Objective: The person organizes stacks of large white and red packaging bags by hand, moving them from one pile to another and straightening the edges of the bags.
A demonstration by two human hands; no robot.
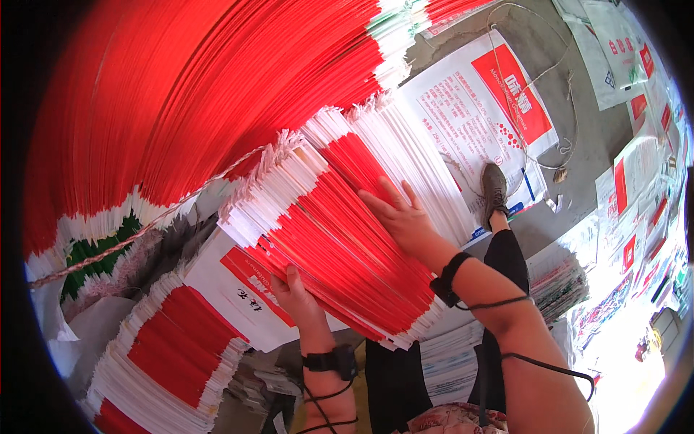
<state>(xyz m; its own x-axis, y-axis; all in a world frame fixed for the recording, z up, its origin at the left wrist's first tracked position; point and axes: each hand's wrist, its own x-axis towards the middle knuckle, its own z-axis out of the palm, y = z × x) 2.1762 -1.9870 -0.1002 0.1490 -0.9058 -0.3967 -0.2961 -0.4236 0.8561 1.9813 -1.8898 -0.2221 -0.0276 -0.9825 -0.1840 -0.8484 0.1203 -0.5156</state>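
Note:
A thick row of flat red-and-white printed sacks leans on edge in front of me, their edges fanned upward. My right hand lies on top of this row with its fingers spread. At the row's near left side my left hand grips the nearest sacks, thumb up; its fingers are partly hidden. Beneath my left hand a white sack with a red panel lies flat. On the row's far right, the sacks show mostly white edges.
A huge bundle of red sacks fills the upper left, tied with a twisted rope. Another red-and-white stack sits lower left. A printed white sack and thin cord lie on the floor by my shoe. More sacks cover the right.

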